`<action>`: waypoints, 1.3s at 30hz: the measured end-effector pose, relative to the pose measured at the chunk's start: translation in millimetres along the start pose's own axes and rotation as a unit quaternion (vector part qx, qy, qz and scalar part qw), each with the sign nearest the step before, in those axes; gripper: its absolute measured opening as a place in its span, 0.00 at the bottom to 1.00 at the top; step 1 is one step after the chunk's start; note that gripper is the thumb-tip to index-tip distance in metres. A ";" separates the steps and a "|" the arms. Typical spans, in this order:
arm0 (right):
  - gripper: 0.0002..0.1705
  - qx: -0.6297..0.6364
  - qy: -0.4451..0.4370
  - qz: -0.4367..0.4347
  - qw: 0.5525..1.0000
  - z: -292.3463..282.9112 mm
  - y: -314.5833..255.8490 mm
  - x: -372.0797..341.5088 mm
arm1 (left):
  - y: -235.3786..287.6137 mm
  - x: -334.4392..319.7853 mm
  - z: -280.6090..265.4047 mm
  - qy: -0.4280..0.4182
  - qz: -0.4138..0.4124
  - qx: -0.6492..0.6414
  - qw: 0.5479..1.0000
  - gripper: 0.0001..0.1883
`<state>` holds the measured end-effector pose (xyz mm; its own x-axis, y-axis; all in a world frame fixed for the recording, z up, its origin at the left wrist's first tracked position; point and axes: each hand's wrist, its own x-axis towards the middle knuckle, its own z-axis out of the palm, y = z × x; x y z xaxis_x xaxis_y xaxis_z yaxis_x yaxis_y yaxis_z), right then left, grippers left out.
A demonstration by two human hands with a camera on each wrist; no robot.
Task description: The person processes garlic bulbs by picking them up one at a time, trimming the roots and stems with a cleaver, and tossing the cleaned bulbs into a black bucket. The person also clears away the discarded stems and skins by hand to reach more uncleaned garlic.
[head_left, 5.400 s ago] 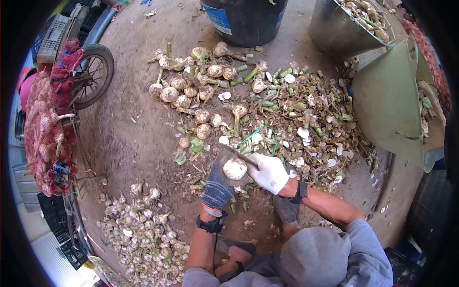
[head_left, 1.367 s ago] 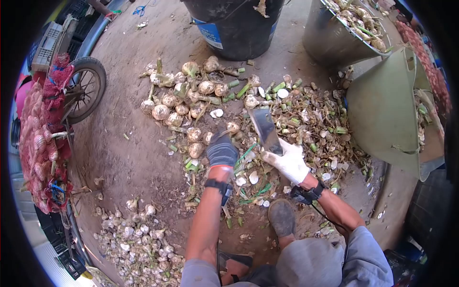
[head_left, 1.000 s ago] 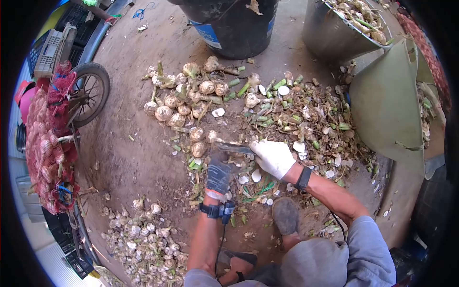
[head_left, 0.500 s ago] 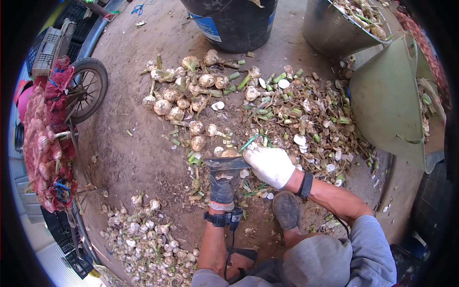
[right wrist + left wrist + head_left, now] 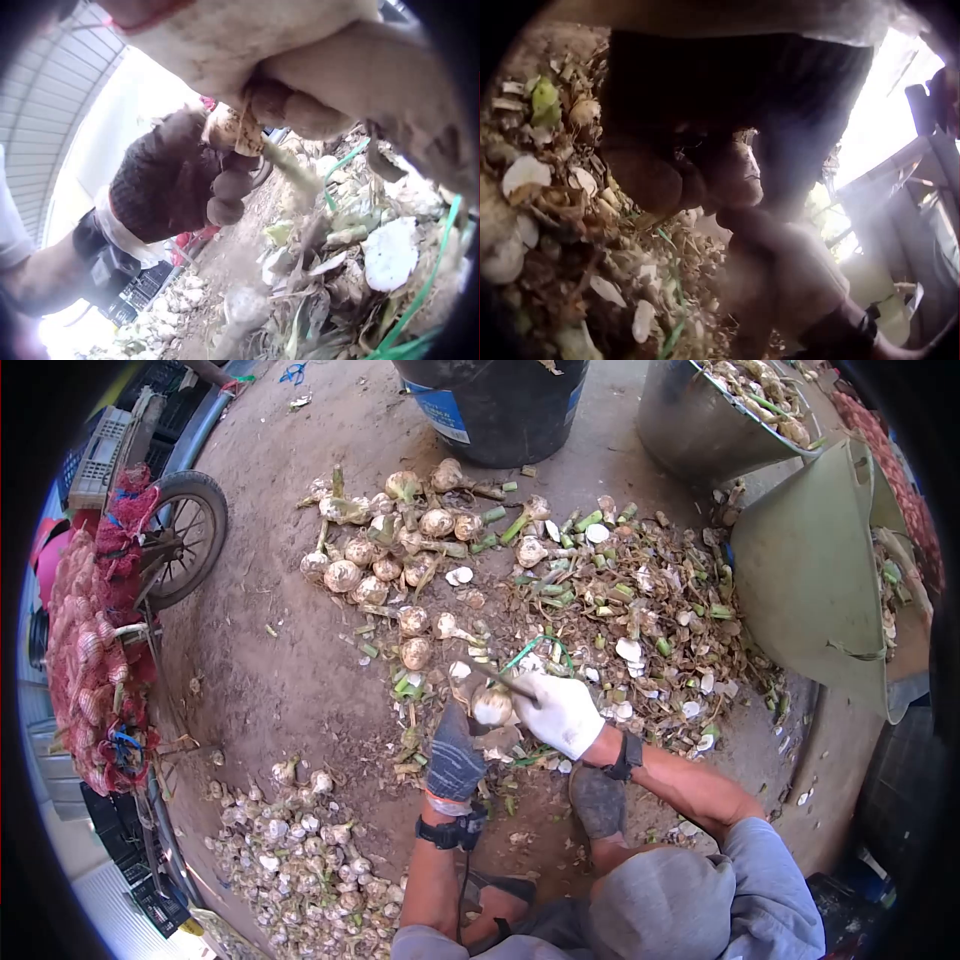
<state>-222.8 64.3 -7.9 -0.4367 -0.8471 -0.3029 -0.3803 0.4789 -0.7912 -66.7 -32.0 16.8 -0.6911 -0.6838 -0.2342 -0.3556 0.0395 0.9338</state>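
In the head view, your left hand (image 5: pixel 457 760), in a dark grey-blue knitted glove, is clamped on a round whitish garlic bulb (image 5: pixel 491 707), which sits at your fingertips. Your right hand (image 5: pixel 562 715), in a white fabric glove, is closed around a dark flat-bladed knife (image 5: pixel 500 682), its blade angled away from you just beyond the bulb. Beyond your grip lies a pile of soil-stained garlic bulbs with stems (image 5: pixel 385 550); behind that stands a black plastic bucket with a blue label (image 5: pixel 490 410). To the right of your grip spreads a heap of green stem pieces, brown husks and white slices (image 5: pixel 640 600), with a pale green plastic tub (image 5: pixel 805 575) past it. A thin green string (image 5: pixel 545 645) curls just ahead of your right hand. Nearer you, to the left of your grip, is a large pile of smaller pale bulbs (image 5: pixel 310 860).

In the left wrist view, your dark glove fills the top in shadow, with the bulb's pale face showing below it; your right hand is blurred just beside the bulb, and you can't make out the blade here.

In the right wrist view, your left fingers hold the bulb, its short greenish stem (image 5: pixel 292 165) pointing out of your grip above the scraps. Your right fingers are curled close beside it; whether they touch it, you can't tell.
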 end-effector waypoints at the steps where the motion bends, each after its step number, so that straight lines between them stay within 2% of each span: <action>1: 0.09 -0.001 0.024 -0.069 0.997 5.4 4.2 -2.7 | -14.0 -3.7 8.5 0.018 -0.025 -0.164 0.986 0.22; 2: 0.08 -0.002 0.049 -0.139 0.989 6.9 4.4 -5.0 | -13.8 -6.4 12.7 0.020 -0.026 -0.165 0.986 0.22; 4: 0.07 -0.021 0.067 -0.161 0.984 2.6 4.6 -10.1 | -11.0 -10.8 15.9 0.021 -0.212 -0.338 0.917 0.26; 5: 0.07 -0.034 0.045 -0.139 0.989 -0.2 7.0 -10.6 | -9.9 -11.8 17.3 -0.005 -0.184 -0.451 0.874 0.23; 6: 0.07 -0.045 0.022 -0.116 0.992 -3.4 11.0 -13.4 | -5.5 -19.1 9.9 -0.025 -0.120 -0.588 0.800 0.19; 7: 0.07 -0.125 -0.029 -0.079 0.989 10.0 39.0 -9.7 | 15.6 -18.4 -4.3 -0.046 -0.049 -0.707 0.704 0.17; 8: 0.08 -0.122 -0.071 -0.019 0.990 7.4 48.2 -9.2 | 17.7 -16.5 -28.8 -0.097 0.036 -0.750 0.654 0.18; 9: 0.09 -0.110 -0.048 -0.012 0.993 7.2 59.3 -14.9 | 16.5 -14.3 -61.1 -0.146 0.121 -0.782 0.593 0.20; 11: 0.10 -0.095 -0.036 -0.003 0.995 10.2 67.3 -24.6 | -7.2 -26.1 -127.4 0.009 0.185 -0.763 0.620 0.22; 12: 0.12 -0.085 -0.033 0.034 0.995 8.8 66.3 -24.7 | -19.5 -27.5 -147.3 0.007 0.184 -0.761 0.622 0.22; 13: 0.13 -0.074 -0.027 0.071 0.994 7.6 65.0 -22.4 | -31.4 -25.8 -164.1 0.126 0.149 -0.726 0.659 0.23; 14: 0.13 -0.072 -0.023 0.068 0.995 7.2 64.5 -17.7 | -28.5 -20.4 -168.4 0.244 0.115 -0.678 0.684 0.23; 15: 0.13 -0.063 -0.016 0.069 0.995 7.1 64.6 -12.2 | -34.9 -10.2 -160.0 0.163 0.135 -0.641 0.738 0.23; 17: 0.14 -0.035 -0.011 0.081 0.996 5.9 62.8 -2.6 | -53.0 15.2 -150.9 0.244 -0.010 -0.496 0.833 0.23; 18: 0.14 -0.037 -0.009 0.079 0.996 4.0 61.2 0.7 | -56.2 38.1 -142.2 0.260 -0.034 -0.266 0.928 0.22; 19: 0.15 -0.038 -0.013 0.080 0.996 2.0 59.3 2.4 | -59.0 65.1 -131.1 0.260 -0.057 -0.020 0.964 0.22; 20: 0.15 -0.041 -0.018 0.081 0.996 0.7 58.1 4.5 | -61.7 93.7 -113.7 0.236 0.059 0.151 0.958 0.18; 21: 0.17 -0.029 -0.014 0.080 0.996 3.7 62.5 5.4 | -62.9 119.0 -102.0 0.202 0.171 0.316 0.911 0.15; 22: 0.17 -0.030 -0.012 0.077 0.997 2.3 61.7 5.4 | -63.5 138.0 -102.5 0.205 0.173 0.316 0.910 0.15; 23: 0.18 -0.020 -0.017 0.086 0.996 -0.3 59.2 5.2 | -62.7 154.6 -103.4 0.116 0.210 0.513 0.824 0.15; 24: 0.19 -0.009 -0.022 0.097 0.995 -2.9 57.8 4.9 | -57.7 165.6 -102.7 0.020 0.235 0.682 0.692 0.17; 25: 0.21 0.005 -0.022 0.103 0.994 -4.0 57.5 4.3 | -53.5 170.8 -100.5 0.019 0.236 0.683 0.691 0.17; 27: 0.21 0.038 -0.034 0.123 0.991 1.9 62.0 9.2 | -36.8 169.2 -94.9 -0.104 0.002 0.677 0.729 0.18; 28: 0.21 0.065 -0.047 0.141 0.987 6.2 64.3 12.0 | -46.4 162.5 -99.6 -0.105 -0.001 0.679 0.727 0.18; 29: 0.18 0.019 -0.030 0.119 0.992 11.2 63.0 16.8 | -69.7 154.3 -107.3 -0.085 -0.017 0.556 0.827 0.22; 30: 0.18 0.022 -0.030 0.117 0.992 9.3 52.3 23.6 | -92.3 147.0 -114.8 -0.063 -0.031 0.419 0.905 0.26; 31: 0.16 0.005 -0.045 0.092 0.995 4.6 36.3 30.4 | -110.8 138.4 -120.5 -0.068 0.045 0.346 0.935 0.29; 32: 0.13 -0.014 -0.062 0.070 0.996 4.6 25.4 34.1 | -87.4 124.6 -112.2 -0.071 0.043 0.348 0.934 0.29; 33: 0.10 -0.028 0.010 -0.049 0.998 16.8 27.0 37.2 | -40.4 104.7 -94.3 -0.051 -0.077 0.230 0.969 0.30; 34: 0.08 -0.060 -0.005 -0.075 0.995 16.4 15.4 41.9 | -14.4 87.7 -84.8 -0.026 -0.193 0.105 0.975 0.30; 35: 0.08 -0.087 -0.014 -0.111 0.990 15.1 4.5 45.9 | -74.1 75.6 -98.0 -0.035 -0.034 0.155 0.987 0.28; 36: 0.07 -0.112 -0.023 -0.147 0.983 15.3 -2.0 47.2 | -57.1 64.2 -91.4 -0.034 -0.036 0.155 0.987 0.28; 37: 0.06 -0.122 0.012 -0.217 0.968 19.8 -1.3 47.0 | -39.0 52.4 -82.0 -0.040 -0.081 0.061 0.994 0.26; 38: 0.06 -0.122 0.010 -0.219 0.968 20.8 -3.9 45.3 | -26.1 42.6 -76.9 -0.046 -0.124 -0.033 0.991 0.23; 39: 0.07 -0.142 0.013 -0.241 0.960 21.1 -6.0 43.4 | -41.9 34.3 -79.8 -0.037 -0.140 -0.029 0.989 0.24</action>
<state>-222.2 19.8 -27.4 -0.1732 -0.9817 0.0796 -0.7484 0.0786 -0.6585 -25.3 -115.3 -8.8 -0.6157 -0.6065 -0.5030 -0.5043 -0.1873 0.8430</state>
